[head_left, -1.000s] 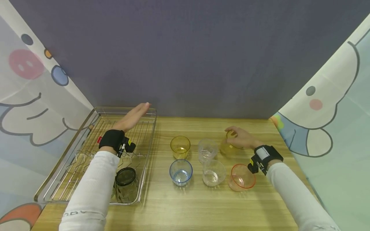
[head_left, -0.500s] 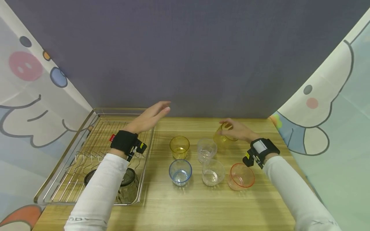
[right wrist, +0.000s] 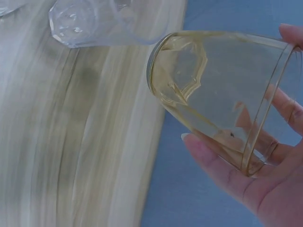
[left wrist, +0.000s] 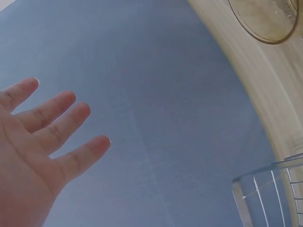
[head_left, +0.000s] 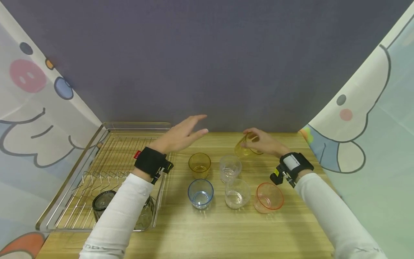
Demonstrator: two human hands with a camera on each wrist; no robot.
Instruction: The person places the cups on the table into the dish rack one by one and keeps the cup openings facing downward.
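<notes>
right wrist: yellow cup [right wrist: 213,94] held tilted, base toward table

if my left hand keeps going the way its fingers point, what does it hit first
Probably the yellow cup tilted in your right hand. Your left hand points right, above the standing cups; depth is uncertain, so it might pass behind.

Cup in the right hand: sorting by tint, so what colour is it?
Transparent yellow cup, held tilted by the right hand; clearest in the right wrist view.

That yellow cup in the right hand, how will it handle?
The yellow cup looks like thin, clear, empty plastic, so probably light and rigid. Its smooth wall may slip in the right hand, which holds it tilted above the table. Laid sideways, it would likely roll.
</notes>
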